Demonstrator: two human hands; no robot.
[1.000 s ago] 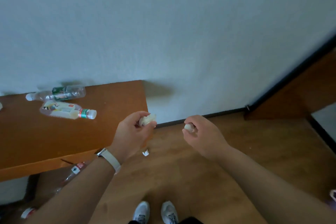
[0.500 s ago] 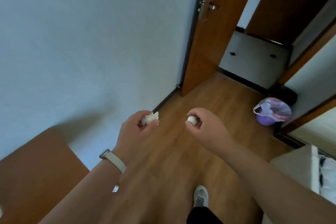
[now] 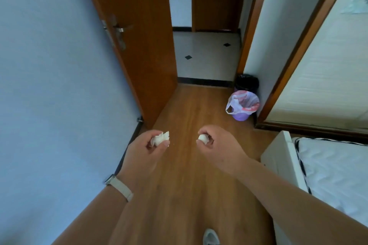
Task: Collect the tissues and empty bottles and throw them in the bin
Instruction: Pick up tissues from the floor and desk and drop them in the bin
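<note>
Left grip (image 3: pixel 147 153): closed round crumpled tissue (image 3: pixel 160 138); loose end juts forward past the thumb.
Right grip (image 3: pixel 217 145): fingertips pinch balled tissue (image 3: pixel 202 137); round, no long axis.
Bin (image 3: pixel 241 116): on floor (image 3: pixel 185 195) ahead-right, well apart.

Left hand (image 3: pixel 143 151), right hand (image 3: pixel 221 145) — bare, forearms likewise to the frame edge. Wristband (image 3: pixel 119 187) on left wrist, 8 o'clock: pale beige strap, small grey case, blurred. Shoe (image 3: pixel 210 237) at 6 o'clock — pale grey-white toe, cut off by the edge.
</note>
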